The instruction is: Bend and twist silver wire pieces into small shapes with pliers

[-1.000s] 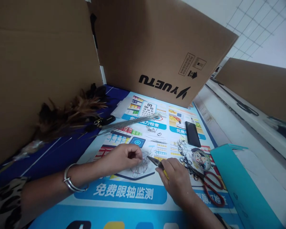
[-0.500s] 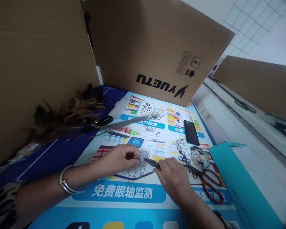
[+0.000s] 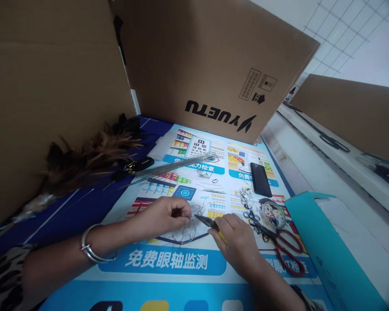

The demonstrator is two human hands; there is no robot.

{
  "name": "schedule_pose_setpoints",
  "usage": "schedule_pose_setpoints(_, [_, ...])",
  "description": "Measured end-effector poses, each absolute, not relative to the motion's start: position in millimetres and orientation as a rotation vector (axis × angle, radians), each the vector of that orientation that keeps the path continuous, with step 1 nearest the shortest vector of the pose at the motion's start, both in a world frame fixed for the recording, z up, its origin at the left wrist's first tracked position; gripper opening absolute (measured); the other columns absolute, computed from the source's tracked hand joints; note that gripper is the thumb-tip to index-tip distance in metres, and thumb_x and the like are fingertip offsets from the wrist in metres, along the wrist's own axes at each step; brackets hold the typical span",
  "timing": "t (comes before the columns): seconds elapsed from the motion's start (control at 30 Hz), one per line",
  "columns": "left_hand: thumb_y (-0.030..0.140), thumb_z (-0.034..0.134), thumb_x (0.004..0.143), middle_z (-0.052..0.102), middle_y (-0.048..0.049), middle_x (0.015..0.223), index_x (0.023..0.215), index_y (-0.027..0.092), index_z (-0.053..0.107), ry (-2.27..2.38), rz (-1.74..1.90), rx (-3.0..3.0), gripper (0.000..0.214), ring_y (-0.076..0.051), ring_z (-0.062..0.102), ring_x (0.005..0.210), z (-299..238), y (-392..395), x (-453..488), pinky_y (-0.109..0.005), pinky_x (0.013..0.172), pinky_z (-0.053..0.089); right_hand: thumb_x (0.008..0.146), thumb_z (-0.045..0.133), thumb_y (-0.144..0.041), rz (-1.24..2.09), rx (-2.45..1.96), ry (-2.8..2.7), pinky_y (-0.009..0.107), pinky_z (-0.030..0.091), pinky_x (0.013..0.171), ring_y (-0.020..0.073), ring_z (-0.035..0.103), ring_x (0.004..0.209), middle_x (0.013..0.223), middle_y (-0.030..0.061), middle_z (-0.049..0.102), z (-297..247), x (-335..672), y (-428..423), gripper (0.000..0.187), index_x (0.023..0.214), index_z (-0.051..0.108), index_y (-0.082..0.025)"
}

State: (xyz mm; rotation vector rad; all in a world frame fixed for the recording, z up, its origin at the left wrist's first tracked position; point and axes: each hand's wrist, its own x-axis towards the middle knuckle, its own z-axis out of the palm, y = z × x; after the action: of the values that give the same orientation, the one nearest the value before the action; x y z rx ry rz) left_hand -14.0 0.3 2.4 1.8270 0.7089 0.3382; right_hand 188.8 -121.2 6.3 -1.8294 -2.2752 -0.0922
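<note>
My left hand [image 3: 164,214], with a silver bangle at the wrist, is closed in a pinch on a thin bent wire piece [image 3: 188,233] over the printed blue poster [image 3: 168,263]. My right hand [image 3: 236,242] grips small pliers [image 3: 206,221] with yellow handles. The pliers' tip points left and meets the wire just beside my left fingertips. More bent wire shapes lie on the poster under both hands.
A bundle of straight wires [image 3: 178,165], small black rings [image 3: 251,214], a round sticker roll [image 3: 272,214], red-handled scissors [image 3: 287,252] and a black phone [image 3: 259,179] lie on the poster. Brown feathers [image 3: 90,157] sit left. Cardboard boxes [image 3: 210,60] stand behind; a teal box [image 3: 324,250] is right.
The pliers' tip has moved left to the wire at my left fingertips. Both hands shifted slightly; the view dropped a little.
</note>
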Motion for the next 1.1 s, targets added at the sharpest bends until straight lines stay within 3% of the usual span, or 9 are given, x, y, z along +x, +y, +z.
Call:
schedule_pose_setpoints(0.2, [0.025, 0.055, 0.077, 0.053, 0.0014, 0.068, 0.079, 0.015, 0.062, 0.662, 0.342, 1.811, 0.012, -0.011, 0.047, 0.062, 4.8, -0.3, -13.3, -0.021, 0.058, 0.037, 0.089, 0.049, -0.029, -0.114, -1.841, -2.316, 0.028, 0.037, 0.064, 0.018, 0.051, 0.079, 0.085, 0.0054, 0.057, 7.6, 189.4, -121.5, 0.013, 0.093, 0.056, -0.018])
schedule_pose_setpoints(0.5, [0.028, 0.057, 0.076, 0.055, 0.0015, 0.066, 0.08, 0.014, 0.063, 0.687, 0.289, 1.749, 0.016, -0.01, 0.047, 0.058, -1.5, 0.0, -13.2, -0.02, 0.053, 0.036, 0.09, 0.047, -0.023, -0.481, -1.779, -2.479, 0.031, 0.032, 0.063, 0.0194, 0.05, 0.079, 0.088, 0.0061, 0.058, 12.0, 190.1, -126.8, 0.016, 0.104, 0.054, -0.017])
schedule_pose_setpoints(0.73, [0.027, 0.055, 0.079, 0.056, 0.0002, 0.07, 0.077, 0.015, 0.063, 0.646, 0.325, 1.86, 0.014, -0.012, 0.049, 0.064, -4.5, 1.7, -14.7, -0.021, 0.059, 0.038, 0.089, 0.05, -0.03, -0.035, -1.807, -2.289, 0.026, 0.036, 0.063, 0.0168, 0.051, 0.078, 0.083, 0.0042, 0.057, 10.9, 188.9, -123.3, 0.013, 0.091, 0.055, -0.019])
schedule_pose_setpoints(1.1, [0.023, 0.056, 0.078, 0.049, 0.0028, 0.067, 0.079, 0.015, 0.059, 0.582, 0.358, 1.712, 0.008, -0.01, 0.045, 0.061, -5.2, 1.7, -13.4, -0.019, 0.056, 0.036, 0.089, 0.048, -0.03, -0.069, -1.857, -2.253, 0.026, 0.036, 0.064, 0.018, 0.051, 0.081, 0.087, 0.0052, 0.058, 6.6, 194.1, -122.0, 0.014, 0.094, 0.055, -0.019])
